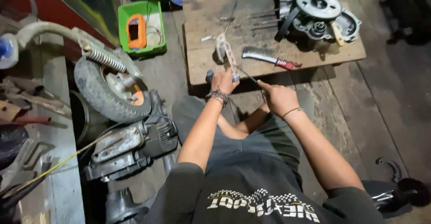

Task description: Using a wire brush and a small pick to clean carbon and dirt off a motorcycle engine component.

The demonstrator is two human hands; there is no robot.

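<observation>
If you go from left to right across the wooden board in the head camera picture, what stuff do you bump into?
Pale perforated metal bracket → wire brush with a red handle → grey engine casing.

Dark printed T-shirt, beaded bracelet, thin bangle

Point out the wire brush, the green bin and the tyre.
Wire brush (269, 58), head view, on its bristle end.
Green bin (157, 29), head view, on its right wall.
Tyre (92, 89), head view, on its tread.

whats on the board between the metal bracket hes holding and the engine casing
In the head view, a wire brush with a red handle lies on the wooden board, between the bracket in the left hand and the engine casing.
</observation>
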